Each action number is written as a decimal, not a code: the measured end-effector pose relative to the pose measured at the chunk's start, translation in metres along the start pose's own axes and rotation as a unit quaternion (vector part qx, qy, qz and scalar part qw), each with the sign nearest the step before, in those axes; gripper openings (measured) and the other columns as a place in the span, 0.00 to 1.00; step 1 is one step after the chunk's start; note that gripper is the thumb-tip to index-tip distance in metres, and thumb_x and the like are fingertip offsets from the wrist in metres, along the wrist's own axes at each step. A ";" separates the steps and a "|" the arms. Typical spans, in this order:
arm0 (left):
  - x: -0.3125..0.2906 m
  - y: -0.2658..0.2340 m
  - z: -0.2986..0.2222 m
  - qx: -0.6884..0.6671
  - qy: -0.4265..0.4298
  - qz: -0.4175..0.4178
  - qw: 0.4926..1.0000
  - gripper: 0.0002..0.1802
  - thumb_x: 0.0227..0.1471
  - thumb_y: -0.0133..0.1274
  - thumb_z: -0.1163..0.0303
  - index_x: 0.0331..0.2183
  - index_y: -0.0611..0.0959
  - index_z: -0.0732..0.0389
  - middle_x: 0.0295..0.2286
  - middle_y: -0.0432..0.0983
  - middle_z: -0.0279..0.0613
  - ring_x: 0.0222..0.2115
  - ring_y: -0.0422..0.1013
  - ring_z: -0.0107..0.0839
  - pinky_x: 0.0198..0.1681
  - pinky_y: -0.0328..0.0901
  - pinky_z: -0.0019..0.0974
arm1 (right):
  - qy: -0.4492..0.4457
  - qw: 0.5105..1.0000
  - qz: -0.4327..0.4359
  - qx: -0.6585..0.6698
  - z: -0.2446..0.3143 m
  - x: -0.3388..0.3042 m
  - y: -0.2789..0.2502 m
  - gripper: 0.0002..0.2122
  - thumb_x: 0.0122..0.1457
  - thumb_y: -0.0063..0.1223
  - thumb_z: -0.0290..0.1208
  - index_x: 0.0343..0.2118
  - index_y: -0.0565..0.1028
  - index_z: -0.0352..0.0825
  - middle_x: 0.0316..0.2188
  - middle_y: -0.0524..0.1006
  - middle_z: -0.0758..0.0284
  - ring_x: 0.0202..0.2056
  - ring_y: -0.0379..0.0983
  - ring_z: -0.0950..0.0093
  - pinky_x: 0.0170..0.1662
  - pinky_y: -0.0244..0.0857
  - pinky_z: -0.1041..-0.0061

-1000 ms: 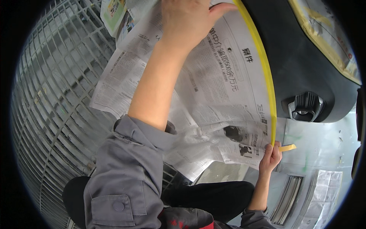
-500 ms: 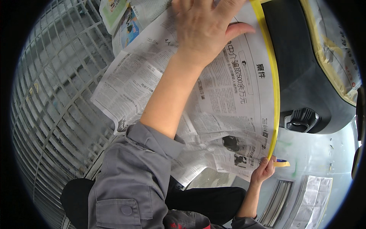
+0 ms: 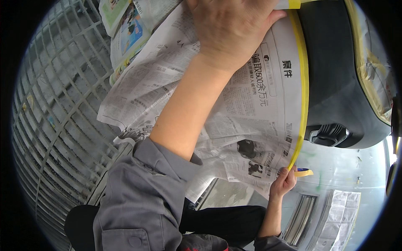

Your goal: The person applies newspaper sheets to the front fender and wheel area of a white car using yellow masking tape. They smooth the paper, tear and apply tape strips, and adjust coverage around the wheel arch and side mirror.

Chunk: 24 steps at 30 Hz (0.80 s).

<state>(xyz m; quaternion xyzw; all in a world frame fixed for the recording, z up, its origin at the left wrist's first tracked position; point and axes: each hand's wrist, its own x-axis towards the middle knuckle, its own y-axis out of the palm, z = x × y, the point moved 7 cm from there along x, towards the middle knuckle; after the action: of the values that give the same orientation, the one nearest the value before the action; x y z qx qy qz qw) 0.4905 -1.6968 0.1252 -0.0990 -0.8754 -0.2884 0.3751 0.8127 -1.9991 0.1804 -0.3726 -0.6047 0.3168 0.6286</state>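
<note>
A large newspaper sheet (image 3: pixel 234 121), with a strip of yellow masking tape (image 3: pixel 305 83) along its right edge, spreads in front of me beside a black car bumper (image 3: pixel 331 62). My left hand (image 3: pixel 234 29) lies over the upper part of the sheet, thumb stretched out; its fingertips run past the top of the picture. Lower right, my right hand (image 3: pixel 284 182) pinches the lower end of the taped edge. A roll of tape (image 3: pixel 304 172), yellow with a blue inside, sticks out from behind its fingers, partly hidden.
On the left is a metal floor grating (image 3: pixel 63 108). Coloured printed paper (image 3: pixel 132 31) hangs at the upper left. Taped covering (image 3: pixel 374 71) borders the bumper's far side. A vent-like dark fitting (image 3: pixel 328 134) sits in the bumper. More newspaper (image 3: pixel 341 217) is at the lower right.
My left hand has moved slightly up and right in the picture, the sheet wrinkling more at its left side. My right hand has shifted a little left and up, still pinching the taped edge.
</note>
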 end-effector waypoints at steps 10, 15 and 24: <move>0.001 0.001 0.002 -0.017 -0.020 0.022 0.999 0.47 0.27 0.76 0.67 0.54 0.77 0.39 0.50 0.70 0.31 0.49 0.65 0.37 0.51 0.58 0.42 | -0.046 0.998 -0.038 -0.036 -0.001 -0.005 -0.011 0.15 0.67 0.45 0.31 0.24 0.70 0.29 0.25 0.69 0.63 0.23 0.63 0.70 0.28 0.55 0.70; -0.007 0.003 0.005 0.029 0.055 -0.002 0.998 0.49 0.28 0.76 0.66 0.57 0.76 0.42 0.50 0.70 0.33 0.49 0.64 0.38 0.52 0.56 0.44 | -0.038 0.997 -0.047 -0.055 0.001 -0.012 -0.029 0.09 0.61 0.45 0.22 0.23 0.70 0.29 0.30 0.75 0.58 0.28 0.69 0.65 0.32 0.62 0.69; -0.009 0.010 0.012 0.033 0.069 -0.042 0.996 0.46 0.31 0.75 0.66 0.56 0.76 0.44 0.48 0.69 0.34 0.47 0.64 0.37 0.51 0.55 0.43 | -0.028 0.997 -0.063 -0.046 -0.001 -0.008 -0.025 0.14 0.67 0.45 0.29 0.25 0.71 0.28 0.29 0.74 0.59 0.26 0.67 0.70 0.30 0.58 0.71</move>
<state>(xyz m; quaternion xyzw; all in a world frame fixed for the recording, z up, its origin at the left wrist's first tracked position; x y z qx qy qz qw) 0.4935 -1.6813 0.1160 -0.0295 -0.8599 -0.2813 0.4248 0.8115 -2.0183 0.1973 -0.3533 -0.6584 0.2588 0.6121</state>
